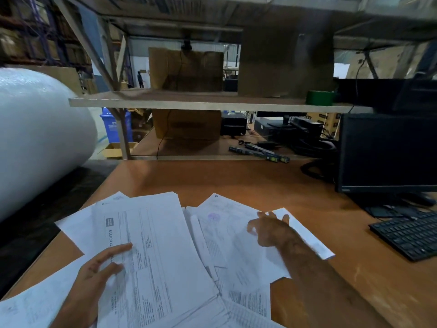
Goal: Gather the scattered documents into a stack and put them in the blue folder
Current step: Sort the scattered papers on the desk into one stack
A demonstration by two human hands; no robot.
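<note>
White printed documents [160, 252] lie fanned out over the near part of the brown desk [236, 181]. My left hand [99, 268] rests flat on the left pile, fingers straight, touching a sheet with a grey logo. My right hand [269, 229] reaches over the right-hand sheets [227, 235], fingers spread; it is blurred by motion and lies on or just above the paper. A long white sheet [307, 235] sticks out past that hand to the right. No blue folder shows anywhere in view.
A black keyboard [406, 235] and a dark monitor [387, 152] stand at the right. A big roll of bubble wrap [40, 138] fills the left. A wooden shelf [208, 102] with cardboard boxes and green tape [319, 97] hangs over the desk's back.
</note>
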